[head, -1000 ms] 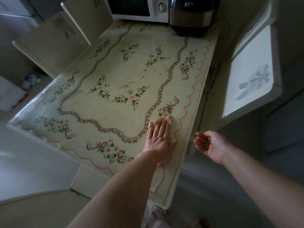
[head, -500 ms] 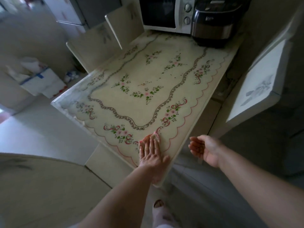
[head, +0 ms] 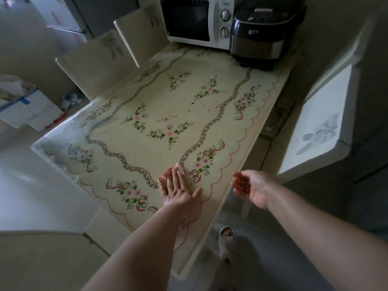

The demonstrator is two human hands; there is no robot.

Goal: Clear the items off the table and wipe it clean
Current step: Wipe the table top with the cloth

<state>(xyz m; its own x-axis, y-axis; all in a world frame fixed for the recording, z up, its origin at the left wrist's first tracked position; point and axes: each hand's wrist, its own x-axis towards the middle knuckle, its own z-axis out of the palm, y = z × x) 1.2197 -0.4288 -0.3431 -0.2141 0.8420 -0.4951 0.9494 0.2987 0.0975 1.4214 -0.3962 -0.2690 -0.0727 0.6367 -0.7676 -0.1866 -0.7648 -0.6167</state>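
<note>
**A:** Start at the left. What is there?

**B:** A white carton with blue tape (head: 27, 108) sits on the floor, well apart from the counter. Nearer, two cream chair backs (head: 98, 61) stand against the counter's far-left side.

**A:** And the counter itself?

**B:** It is a long pale counter (head: 48, 143) with a glossy rim. A cream plastic cloth (head: 147, 95) covers it, printed with green-and-pink flower sprays and a scalloped pink border. Small dark crumbs (head: 192, 103) lie scattered around the middle of the cloth, well ahead of my fingers.

**A:** Where is your left grip?

**B:** My left grip (head: 178, 191) lies flat on the cloth near the edge closest to me. The palm is down, the fingers are straight and together, and the thumb is spread. It holds nothing.

**A:** What stands at the back?

**B:** A white microwave oven (head: 195, 19) with two dials, and just to its right a black-and-steel rice cooker (head: 262, 36). Both are on the counter's far end.

**A:** And the right grip?

**B:** My right grip (head: 249, 190) hovers off the counter, just beside its right edge. It is palm up and loosely cupped. Whether anything lies in the palm, I cannot tell.

**A:** Further right?

**B:** A white chair with a grey flower motif (head: 315, 131), near the counter's right side.
</note>
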